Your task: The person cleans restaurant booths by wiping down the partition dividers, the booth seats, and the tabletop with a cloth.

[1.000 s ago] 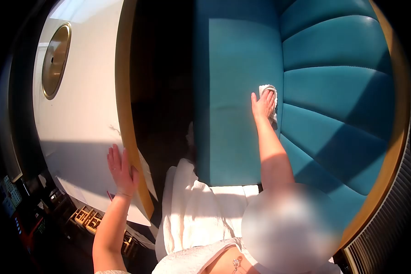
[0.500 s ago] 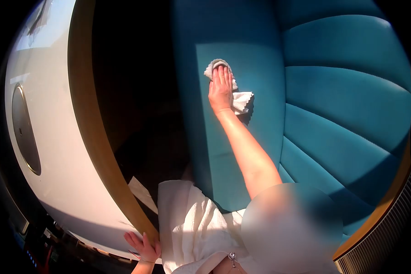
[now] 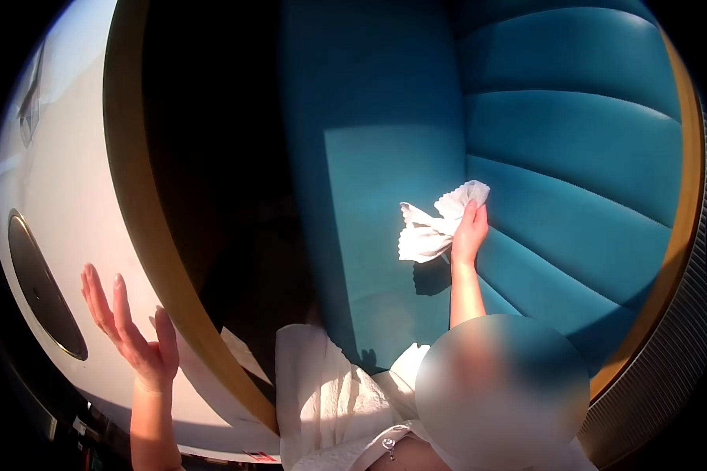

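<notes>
A white cloth [image 3: 426,240] with zigzag edges is gripped in my right hand [image 3: 471,228], raised over the blue bench seat [image 3: 385,173] beside the padded backrest [image 3: 565,141]. The cloth hangs loosely to the left of my fingers, and its shadow falls on the seat below. On the left, my left hand [image 3: 133,330] is lifted over the white tabletop [image 3: 86,180], fingers spread and holding nothing. A blurred round patch covers part of my right arm.
A wooden edge [image 3: 145,212] borders the white table, with a dark gap between it and the bench. An oval dark inset [image 3: 43,290] is set in the tabletop. Wood trim [image 3: 672,259] and a ribbed outer side [image 3: 672,365] run along the backrest at the right.
My right hand has lifted the cloth off the seat and drawn it back toward me and to the right. My left hand has risen from the table's near edge, its fingers spreading.
</notes>
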The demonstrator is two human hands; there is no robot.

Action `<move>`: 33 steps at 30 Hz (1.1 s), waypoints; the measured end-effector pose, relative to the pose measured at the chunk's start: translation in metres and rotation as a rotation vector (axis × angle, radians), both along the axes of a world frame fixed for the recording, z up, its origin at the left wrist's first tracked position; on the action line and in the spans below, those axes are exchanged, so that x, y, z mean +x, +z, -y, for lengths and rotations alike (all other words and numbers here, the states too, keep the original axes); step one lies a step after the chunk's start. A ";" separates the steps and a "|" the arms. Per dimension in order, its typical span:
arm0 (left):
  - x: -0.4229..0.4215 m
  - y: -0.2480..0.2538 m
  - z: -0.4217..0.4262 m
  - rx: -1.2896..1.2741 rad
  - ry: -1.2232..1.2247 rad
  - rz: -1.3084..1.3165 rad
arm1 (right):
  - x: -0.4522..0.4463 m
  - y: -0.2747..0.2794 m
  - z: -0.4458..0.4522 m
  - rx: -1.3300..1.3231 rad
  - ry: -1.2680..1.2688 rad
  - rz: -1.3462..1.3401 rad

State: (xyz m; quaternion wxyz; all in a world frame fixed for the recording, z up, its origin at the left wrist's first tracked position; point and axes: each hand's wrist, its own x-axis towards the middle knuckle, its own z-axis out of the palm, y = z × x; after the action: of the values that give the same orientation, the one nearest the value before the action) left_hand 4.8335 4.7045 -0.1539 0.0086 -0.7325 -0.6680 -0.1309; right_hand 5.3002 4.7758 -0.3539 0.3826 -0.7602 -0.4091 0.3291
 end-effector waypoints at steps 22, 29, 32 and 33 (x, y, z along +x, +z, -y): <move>-0.005 -0.009 -0.049 -0.246 0.022 -0.016 | -0.123 -0.023 -0.108 0.253 0.132 0.018; -0.014 -0.032 -0.183 -0.184 0.122 -0.030 | -0.001 -0.126 -0.166 -0.152 0.047 0.509; -0.013 -0.038 -0.184 -0.123 0.090 -0.180 | -0.087 -0.124 -0.207 -0.040 0.029 0.828; -0.014 -0.039 -0.185 -0.110 0.089 -0.181 | -0.125 -0.129 -0.216 0.019 0.180 0.804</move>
State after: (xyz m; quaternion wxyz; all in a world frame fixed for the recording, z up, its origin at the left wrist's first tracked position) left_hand 4.8193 4.8894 -0.1928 0.0344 -0.7105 -0.7024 -0.0269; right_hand 5.1752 4.9914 -0.4831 0.1692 -0.7858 -0.5938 0.0343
